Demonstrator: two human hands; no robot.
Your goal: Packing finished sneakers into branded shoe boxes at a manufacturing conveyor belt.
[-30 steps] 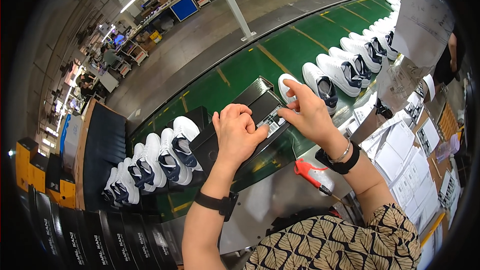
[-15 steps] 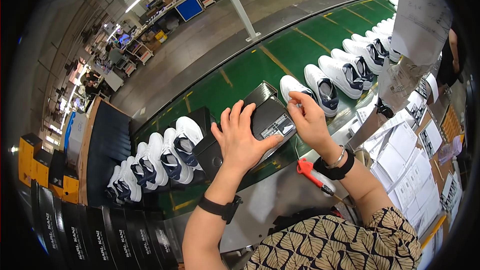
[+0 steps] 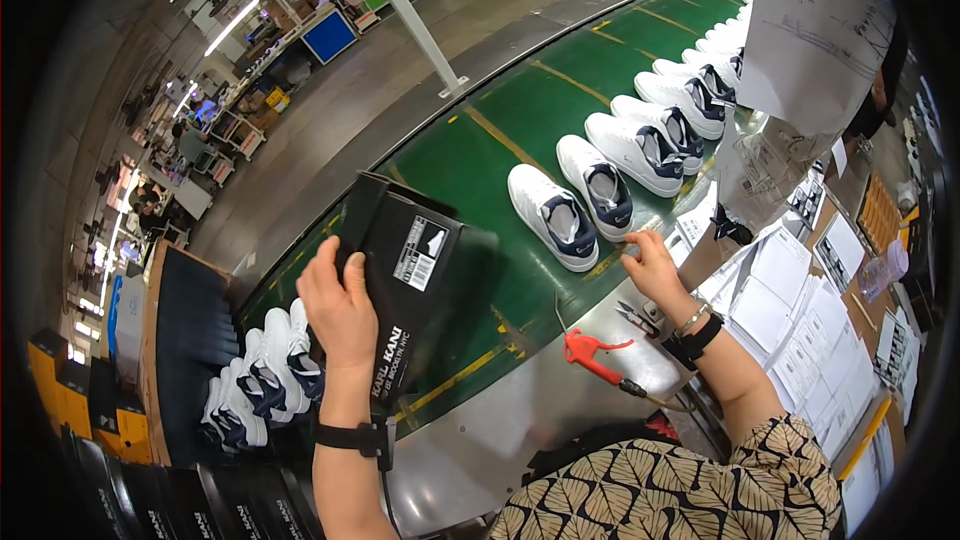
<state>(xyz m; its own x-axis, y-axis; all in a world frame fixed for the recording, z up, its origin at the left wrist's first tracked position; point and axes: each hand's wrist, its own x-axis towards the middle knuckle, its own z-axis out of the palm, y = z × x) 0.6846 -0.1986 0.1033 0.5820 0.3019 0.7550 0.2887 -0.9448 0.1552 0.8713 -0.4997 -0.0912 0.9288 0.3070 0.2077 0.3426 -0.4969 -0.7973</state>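
Now, black shoebox, against left hand, rightward side.

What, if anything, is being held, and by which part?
Left grip: at left edge of the black rectangular cardboard shoebox; holding cannot be told. Right grip: apparently empty.

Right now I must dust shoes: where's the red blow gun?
Right of centre in the head view, the red blow gun lies on the metal ledge, below and left of the right hand.
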